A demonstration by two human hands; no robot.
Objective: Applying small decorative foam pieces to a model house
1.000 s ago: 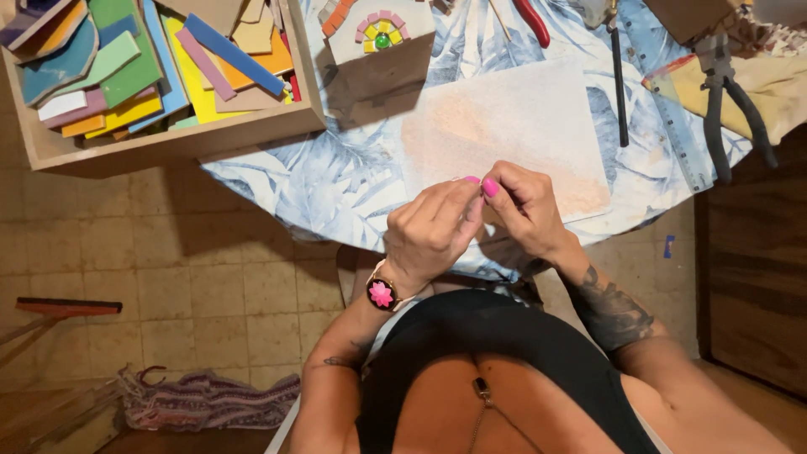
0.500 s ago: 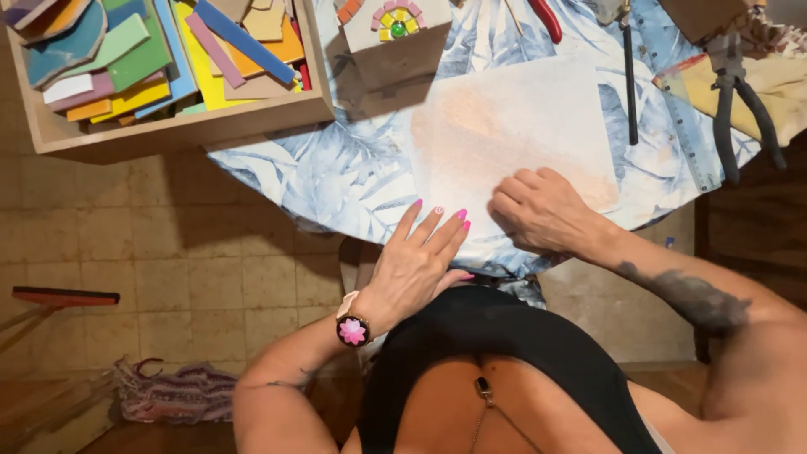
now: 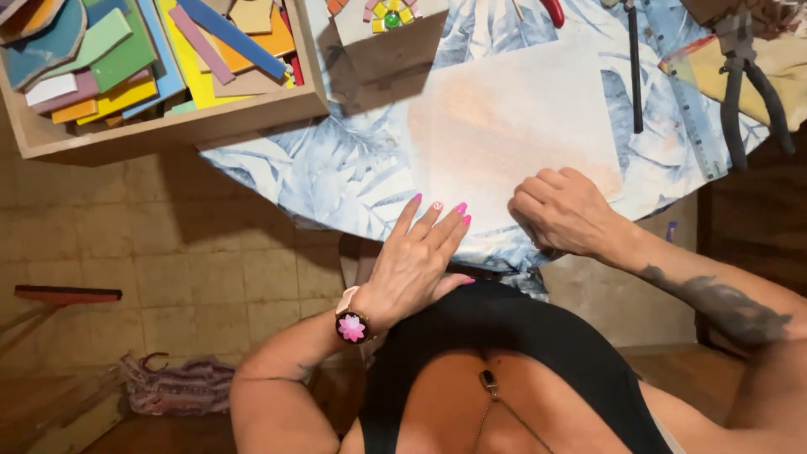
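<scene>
Head view looks straight down on both hands at the near edge of a round table (image 3: 336, 181) covered in a blue leaf-print cloth. Left hand (image 3: 414, 261) lies flat with fingers spread and straight, pink nails reaching the table's near edge, holding nothing; a watch with a pink flower face (image 3: 351, 327) sits on its wrist. Right hand (image 3: 565, 214) is curled into a loose fist, knuckles up, resting on the near edge of a pale, peach-stained sheet (image 3: 513, 118); whether anything is inside the fist cannot be told. Beyond the sheet, at the table's far edge, stands a small mosaic piece (image 3: 388, 13). Over the left edge hangs a wooden tray (image 3: 176, 126) of coloured tile pieces. Toward the right edge lie black-handled pliers (image 3: 744, 84) and a clear ruler (image 3: 685, 109).
</scene>
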